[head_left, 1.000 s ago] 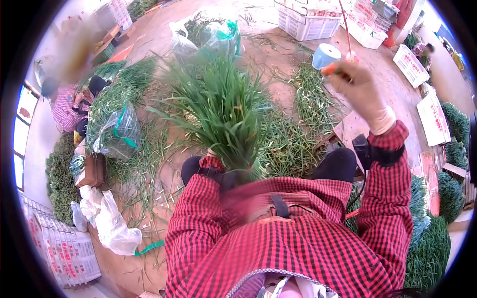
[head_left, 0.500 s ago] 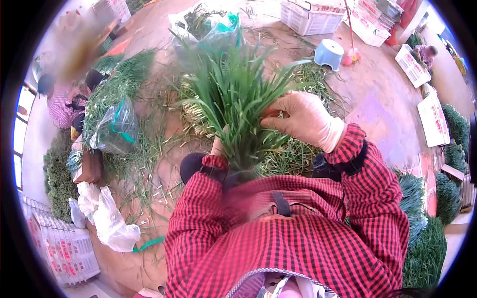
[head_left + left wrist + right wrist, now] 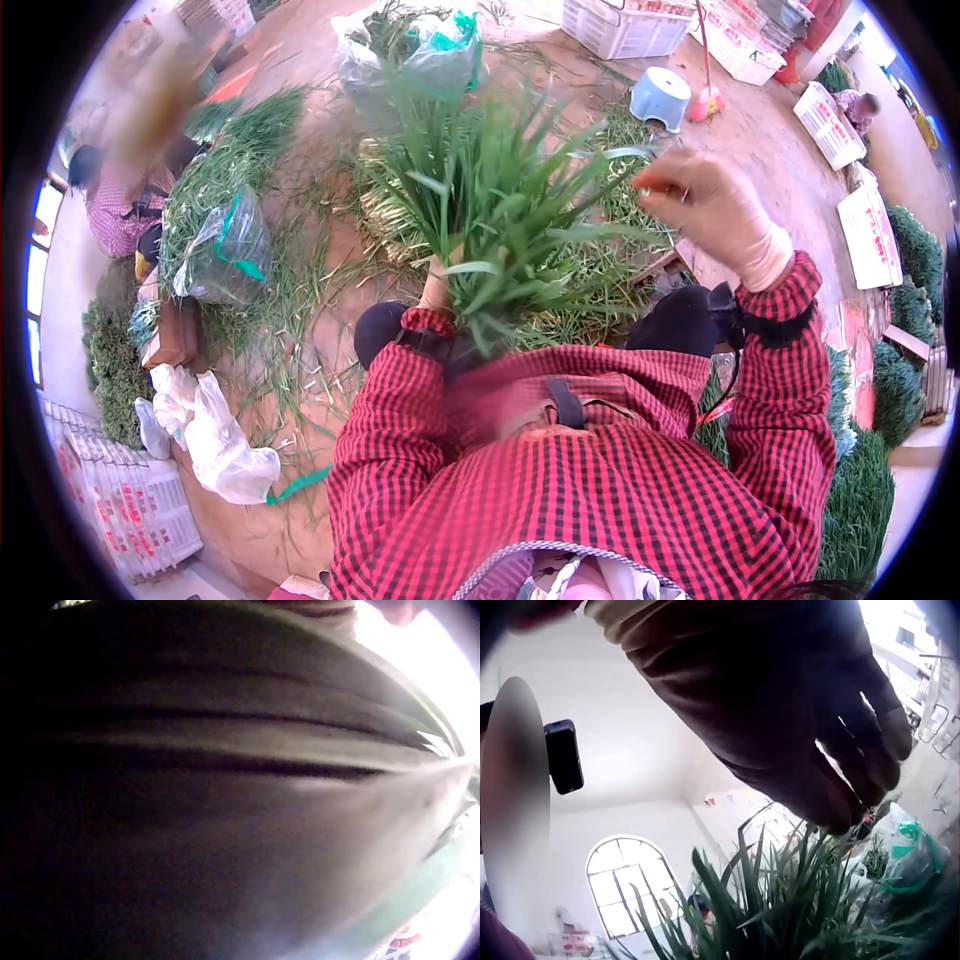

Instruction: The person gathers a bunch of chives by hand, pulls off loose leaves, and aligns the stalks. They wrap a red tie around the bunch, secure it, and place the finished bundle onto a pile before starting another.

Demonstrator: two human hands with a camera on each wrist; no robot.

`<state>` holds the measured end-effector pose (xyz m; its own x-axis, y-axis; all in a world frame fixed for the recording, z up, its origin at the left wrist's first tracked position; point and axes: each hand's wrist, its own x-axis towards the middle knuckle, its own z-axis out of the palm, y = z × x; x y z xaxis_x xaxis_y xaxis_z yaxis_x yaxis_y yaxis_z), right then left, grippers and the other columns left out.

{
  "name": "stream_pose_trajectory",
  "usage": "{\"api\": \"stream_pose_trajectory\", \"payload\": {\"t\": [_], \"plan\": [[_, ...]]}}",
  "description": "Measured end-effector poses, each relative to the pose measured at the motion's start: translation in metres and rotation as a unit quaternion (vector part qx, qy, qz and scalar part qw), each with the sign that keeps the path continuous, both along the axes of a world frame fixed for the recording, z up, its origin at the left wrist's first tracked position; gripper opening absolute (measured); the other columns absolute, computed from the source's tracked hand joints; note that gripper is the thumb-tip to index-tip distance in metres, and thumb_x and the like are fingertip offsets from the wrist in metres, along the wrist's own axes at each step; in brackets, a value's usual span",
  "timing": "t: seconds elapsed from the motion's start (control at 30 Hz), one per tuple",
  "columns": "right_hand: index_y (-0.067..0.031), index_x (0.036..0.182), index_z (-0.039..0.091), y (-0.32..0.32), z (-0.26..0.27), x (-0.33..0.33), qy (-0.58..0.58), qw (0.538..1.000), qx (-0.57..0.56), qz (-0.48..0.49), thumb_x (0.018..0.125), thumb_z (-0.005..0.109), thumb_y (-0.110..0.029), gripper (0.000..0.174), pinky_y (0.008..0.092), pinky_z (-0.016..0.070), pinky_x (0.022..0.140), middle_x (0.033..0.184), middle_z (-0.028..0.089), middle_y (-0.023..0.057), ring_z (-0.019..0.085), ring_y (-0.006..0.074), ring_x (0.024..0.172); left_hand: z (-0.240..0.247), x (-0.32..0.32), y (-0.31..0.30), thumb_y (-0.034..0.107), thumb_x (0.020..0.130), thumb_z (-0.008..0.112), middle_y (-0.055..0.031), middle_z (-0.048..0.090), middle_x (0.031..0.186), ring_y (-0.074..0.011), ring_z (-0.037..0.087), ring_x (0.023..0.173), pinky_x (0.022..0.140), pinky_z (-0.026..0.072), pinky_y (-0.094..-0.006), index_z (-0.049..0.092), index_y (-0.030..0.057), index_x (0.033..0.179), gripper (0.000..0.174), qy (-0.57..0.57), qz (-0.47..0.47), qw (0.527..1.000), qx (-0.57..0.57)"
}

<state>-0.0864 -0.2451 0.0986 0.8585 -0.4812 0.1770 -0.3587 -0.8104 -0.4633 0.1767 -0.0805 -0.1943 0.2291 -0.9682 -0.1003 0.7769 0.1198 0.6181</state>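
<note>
A bunch of long, flat green leaves, like garlic chives (image 3: 490,220), fans upward in front of my lap. My left hand (image 3: 437,288) grips it low on its left side; the leaves hide most of the fingers. Raised right of the leaves is my gloved right hand (image 3: 715,205), its fingers loosely bent, with orange at the fingertips. In the right wrist view the right hand (image 3: 780,712) hangs over the leaf tips (image 3: 780,907), and nothing shows in its grasp. Dark, blurred folds fill most of the left wrist view.
Cut greens (image 3: 385,215) and loose trimmings (image 3: 290,330) lie on the floor around my knees. Beyond are a stuffed plastic bag (image 3: 365,70), a blue stool (image 3: 660,95) and white crates (image 3: 610,30). Another person (image 3: 125,210) sits at the left, behind piled greens (image 3: 235,150).
My right hand came from the upper right into the leaves, then moved back out to the right. The leaves now spread more to the right. My left hand keeps its hold.
</note>
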Motion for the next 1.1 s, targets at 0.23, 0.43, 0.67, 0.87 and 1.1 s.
{"api": "stream_pose_trajectory", "payload": {"t": [0.23,0.43,0.67,0.87,1.1], "plan": [[-0.0018,0.094,0.073,0.043,-0.026,0.029,-0.065,0.986,0.016,0.154,0.083,0.073,-0.018,0.02,0.0328,0.0517,0.067,0.084,0.066,0.0102,0.064,0.0233,0.074,0.007,-0.005,-0.003,0.029,0.098,0.059,-0.0136,0.068,0.113,-0.0233,0.068,0.1,0.084,0.0592,-0.0366,0.059,-0.001,0.125,0.041,0.103,-0.031,0.993,0.044],[-0.007,0.083,0.066,0.053,-0.049,0.052,-0.075,0.989,0.006,0.128,0.085,0.066,-0.023,0.016,0.0376,0.0522,0.07,0.084,0.063,0.0094,0.063,0.0285,0.077,0.018,-0.009,-0.001,0.029,0.096,0.061,-0.0115,0.07,0.108,-0.0208,0.069,0.093,0.08,0.0593,-0.0343,0.062,-0.0005,0.121,0.039,-0.008,0.016,1.0,0.013],[-0.0041,0.09,0.067,0.027,-0.009,0.036,-0.21,0.975,0.067,0.018,0.083,0.067,-0.006,0.007,0.0279,0.0499,0.068,0.084,0.063,0.0034,0.06,0.0119,0.076,-0.011,0.008,-0.003,0.026,0.096,0.06,-0.0085,0.07,0.101,-0.0179,0.068,0.085,0.074,0.0577,-0.033,0.065,0.0009,0.113,0.031,-0.195,0.04,0.98,0.029],[-0.013,0.092,0.071,0.051,-0.03,0.048,-0.087,0.98,-0.139,0.117,0.08,0.07,-0.027,0.019,0.0396,0.0535,0.073,0.087,0.063,0.0053,0.064,0.0277,0.086,-0.018,0.005,-0.005,0.03,0.095,0.063,-0.0083,0.069,0.104,-0.0184,0.067,0.088,0.076,0.0571,-0.0337,0.061,0.0015,0.119,0.037,-0.115,0.038,0.993,0.01],[-0.0095,0.083,0.067,0.051,-0.033,0.052,-0.11,0.976,-0.129,0.139,0.082,0.066,-0.016,0.007,0.0378,0.0526,0.07,0.084,0.063,0.0066,0.063,0.0268,0.081,-0.014,0.004,-0.003,0.029,0.095,0.064,-0.0081,0.068,0.109,-0.0182,0.068,0.091,0.079,0.0572,-0.0334,0.06,0.0004,0.123,0.04,0.0,0.029,0.999,0.046]]}}
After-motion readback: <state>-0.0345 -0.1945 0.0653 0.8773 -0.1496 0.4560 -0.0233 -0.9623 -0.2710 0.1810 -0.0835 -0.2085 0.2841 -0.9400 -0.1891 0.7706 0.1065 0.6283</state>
